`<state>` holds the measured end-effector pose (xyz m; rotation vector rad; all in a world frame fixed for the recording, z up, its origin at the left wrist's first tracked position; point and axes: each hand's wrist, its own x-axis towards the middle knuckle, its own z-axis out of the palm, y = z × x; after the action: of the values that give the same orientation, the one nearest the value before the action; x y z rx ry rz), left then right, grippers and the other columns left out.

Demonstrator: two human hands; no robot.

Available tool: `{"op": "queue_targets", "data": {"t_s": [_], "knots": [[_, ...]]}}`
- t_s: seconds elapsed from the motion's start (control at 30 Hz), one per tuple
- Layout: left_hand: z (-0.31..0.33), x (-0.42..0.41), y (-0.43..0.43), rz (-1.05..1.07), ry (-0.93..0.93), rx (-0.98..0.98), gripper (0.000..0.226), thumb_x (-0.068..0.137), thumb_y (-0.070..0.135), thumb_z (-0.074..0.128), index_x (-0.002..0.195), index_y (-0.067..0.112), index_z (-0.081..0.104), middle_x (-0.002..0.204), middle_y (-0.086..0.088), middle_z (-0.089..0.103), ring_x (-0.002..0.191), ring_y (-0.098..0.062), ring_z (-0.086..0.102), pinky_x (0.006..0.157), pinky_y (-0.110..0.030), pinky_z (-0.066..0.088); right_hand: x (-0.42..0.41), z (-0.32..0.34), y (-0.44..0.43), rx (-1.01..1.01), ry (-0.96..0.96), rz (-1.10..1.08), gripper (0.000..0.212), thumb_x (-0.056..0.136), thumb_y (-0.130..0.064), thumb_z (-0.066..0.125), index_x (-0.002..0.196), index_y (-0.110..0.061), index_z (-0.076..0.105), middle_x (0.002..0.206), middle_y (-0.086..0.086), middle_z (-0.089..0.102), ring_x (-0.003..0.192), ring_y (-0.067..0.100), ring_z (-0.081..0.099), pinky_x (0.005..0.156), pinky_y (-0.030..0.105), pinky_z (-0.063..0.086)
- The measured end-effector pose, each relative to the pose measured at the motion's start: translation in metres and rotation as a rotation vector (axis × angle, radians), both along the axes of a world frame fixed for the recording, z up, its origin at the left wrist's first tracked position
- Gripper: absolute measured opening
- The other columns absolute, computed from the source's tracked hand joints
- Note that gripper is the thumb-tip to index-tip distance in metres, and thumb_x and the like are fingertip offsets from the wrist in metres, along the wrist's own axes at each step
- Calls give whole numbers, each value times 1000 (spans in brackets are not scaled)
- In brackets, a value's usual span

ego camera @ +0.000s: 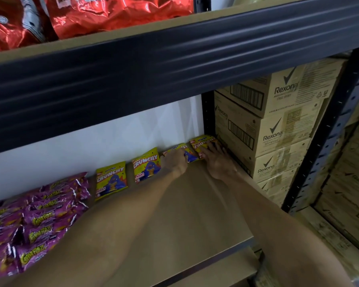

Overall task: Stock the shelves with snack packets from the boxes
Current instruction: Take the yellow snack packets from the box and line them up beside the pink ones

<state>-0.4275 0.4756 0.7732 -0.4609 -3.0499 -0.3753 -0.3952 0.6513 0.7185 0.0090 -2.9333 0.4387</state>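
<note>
Right hand [218,160] presses, grip wide and flat, on the yellow packet [202,142] touching the boxes [278,129]. Left hand [174,162] covers the next packet [190,155] out from the boxes; I cannot tell its grip. Stand both upright, labels forward, evenly spaced.

Light is dim and soft, brightest on the white wall [91,137]. Motion blur smears the dark shelf beam [174,65]; glare glints on the red bags [116,15].
</note>
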Motion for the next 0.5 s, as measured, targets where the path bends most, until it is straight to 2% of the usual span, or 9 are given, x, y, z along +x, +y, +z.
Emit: {"op": "queue_targets", "data": {"t_s": [0.13, 0.23, 0.33, 0.4, 0.43, 0.5], "knots": [[2, 5, -5, -23, 29, -24, 34, 102, 36, 44, 129, 18, 55, 131, -12, 56, 126, -33, 50, 102, -51, 42, 4, 2, 1, -115, 122, 18, 50, 108, -17, 31, 157, -19, 25, 165, 8, 20, 154, 29, 4, 124, 48, 11], [4, 16, -11, -53, 121, -67, 45, 103, 39, 38, 141, 16, 46, 141, -13, 50, 132, -32, 43, 107, -50, 37, 11, 5, -3, -200, 319, 44, 48, 103, -7, 41, 151, -12, 40, 156, 15, 38, 151, 34, 20, 119, 52, 28], [6, 26, -22, -87, 180, -60, 43, 104, 37, 36, 139, 14, 48, 140, -11, 52, 130, -32, 46, 103, -47, 40, 33, 15, -14, -421, 368, -25, 41, 107, -16, 39, 147, -19, 45, 155, 15, 39, 147, 28, 30, 115, 37, 31], [6, 35, -29, -130, 231, -11, 39, 104, 35, 37, 133, 15, 54, 134, -10, 58, 125, -29, 50, 100, -45, 42, 50, 21, -23, -491, 308, -63, 39, 108, -27, 34, 147, -24, 43, 148, 14, 49, 134, 34, 47, 108, 44, 42], [6, 42, -34, -160, 262, 23, 36, 104, 34, 38, 128, 16, 57, 129, -8, 61, 123, -27, 52, 99, -44, 42, 59, 26, -29, -509, 267, -82, 39, 109, -32, 31, 145, -25, 42, 139, 14, 57, 124, 37, 55, 100, 48, 48], [6, 60, -42, -208, 309, 84, 33, 104, 33, 37, 118, 18, 63, 121, -3, 65, 118, -24, 55, 97, -43, 42, 74, 35, -45, -550, 260, -95, 39, 108, -39, 27, 140, -26, 45, 121, 10, 68, 112, 39, 60, 90, 49, 50]]}}
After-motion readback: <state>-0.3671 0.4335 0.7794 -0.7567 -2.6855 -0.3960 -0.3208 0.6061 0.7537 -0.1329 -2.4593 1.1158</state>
